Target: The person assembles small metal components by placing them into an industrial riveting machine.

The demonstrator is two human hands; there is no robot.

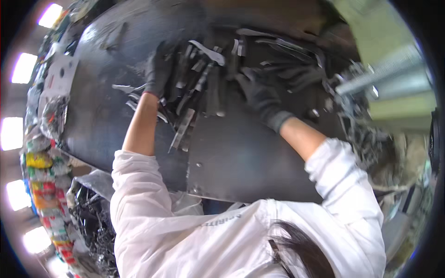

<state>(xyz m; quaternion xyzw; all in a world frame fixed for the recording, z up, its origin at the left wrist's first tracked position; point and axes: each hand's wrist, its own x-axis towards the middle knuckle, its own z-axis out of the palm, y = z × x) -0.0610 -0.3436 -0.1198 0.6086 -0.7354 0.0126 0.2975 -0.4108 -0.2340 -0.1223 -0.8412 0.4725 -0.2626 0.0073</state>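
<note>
Both my hands wear dark grey gloves and reach over a dark, worn tabletop (241, 162). My left hand (158, 72) lies along the left side of a loose group of narrow black strips (185, 99), its fingers stretched forward and partly lost against the dark surface. To the right of these strips is my right hand (262, 95), fingers extended toward their far end; I see nothing held in it. The strips look flat and shiny, with pale edges, and point mostly away from me. A curved pale-edged strip (208, 52) lies across their far end.
More dark strips (292, 60) fan out at the far right. Tangled grey scraps (366, 125) sit beside the table near a metal roller-like bar (384, 69). Black scraps (92, 217) fill a bag at lower left. Colourful bundles (46, 190) line the left side.
</note>
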